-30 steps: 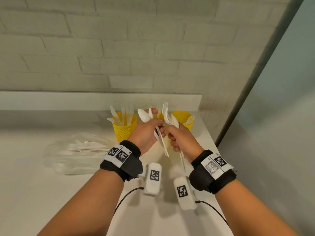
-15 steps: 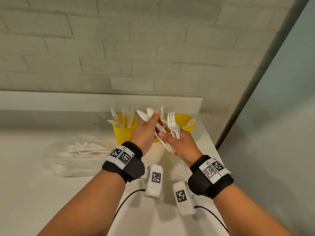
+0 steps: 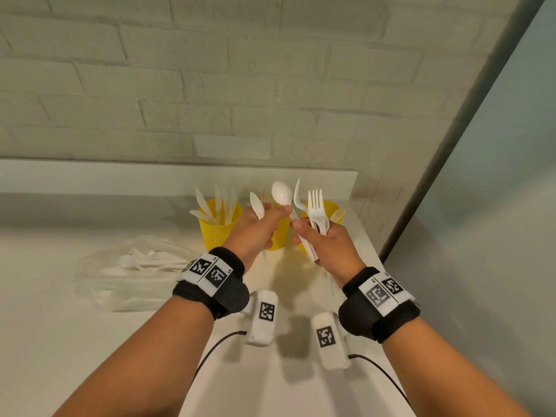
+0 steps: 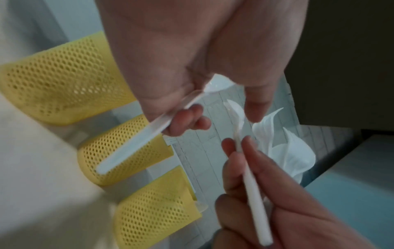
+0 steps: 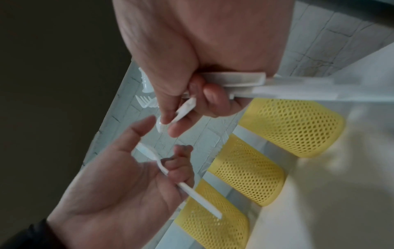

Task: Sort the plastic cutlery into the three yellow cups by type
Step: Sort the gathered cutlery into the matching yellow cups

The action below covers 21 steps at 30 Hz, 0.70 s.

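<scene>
Three yellow mesh cups stand at the back of the white counter. The left cup holds knives, the middle cup shows fork tips, and the right cup holds a spoon. My left hand grips one white spoon in its curled fingers, with its thumb up by a second spoon. My right hand grips a bundle of white forks and pinches that second spoon by its neck. Both hands hover just in front of the cups.
A clear plastic bag with more white cutlery lies on the counter left of my left wrist. A brick wall with a low ledge runs behind the cups. The counter's right edge is close to the right cup.
My hands have drawn slightly apart and the cutlery has turned more upright. One spoon now stands clear of the forks, between the two hands.
</scene>
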### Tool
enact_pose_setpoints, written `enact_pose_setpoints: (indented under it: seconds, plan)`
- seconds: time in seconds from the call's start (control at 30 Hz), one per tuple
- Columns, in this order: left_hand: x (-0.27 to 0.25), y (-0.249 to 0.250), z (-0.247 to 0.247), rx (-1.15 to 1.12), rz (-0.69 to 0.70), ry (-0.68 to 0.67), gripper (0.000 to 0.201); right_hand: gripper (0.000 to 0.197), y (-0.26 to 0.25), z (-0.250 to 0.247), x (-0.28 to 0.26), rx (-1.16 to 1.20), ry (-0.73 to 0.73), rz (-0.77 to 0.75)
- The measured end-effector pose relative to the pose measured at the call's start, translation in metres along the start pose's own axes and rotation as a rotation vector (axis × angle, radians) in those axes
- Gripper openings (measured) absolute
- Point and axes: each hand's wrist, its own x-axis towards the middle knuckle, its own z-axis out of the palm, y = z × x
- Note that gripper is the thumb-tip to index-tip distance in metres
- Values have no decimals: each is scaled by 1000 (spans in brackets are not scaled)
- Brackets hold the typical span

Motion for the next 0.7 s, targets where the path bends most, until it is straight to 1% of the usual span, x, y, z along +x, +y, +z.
enact_pose_setpoints:
  seconds: [0.07, 0.13, 0.23, 0.3, 0.37, 0.5, 0.57, 0.63, 0.7]
  plan:
    - [0, 2, 2, -130, -40, -18, 30, 23, 0, 0, 0, -14, 2, -4]
    - [1, 3, 3, -216, -89, 12, 22, 16, 2, -1, -1, -34, 11, -20]
    - [4, 1, 5, -241, -101, 75, 23, 10, 6, -4, 0, -87, 37, -57]
    - [4, 2, 9, -273, -95, 111, 23, 11, 10, -3, 2, -137, 46, -89]
    - [5, 4, 15, -292, -94, 130, 28, 13, 14, 0, 2, -212, 50, -129]
    - [4, 7, 24, -438, -133, 89, 32, 22, 14, 6, 2, -272, 74, -185]
    - [1, 11, 26, -475, -128, 94, 31, 22, 14, 6, 6, -302, 116, -210]
    - [-2, 15, 28, -464, -100, 69, 25, 18, 15, 6, 7, -341, 149, -231]
    - [0, 15, 30, -420, -62, 34, 24, 17, 17, 6, 8, -385, 142, -246]
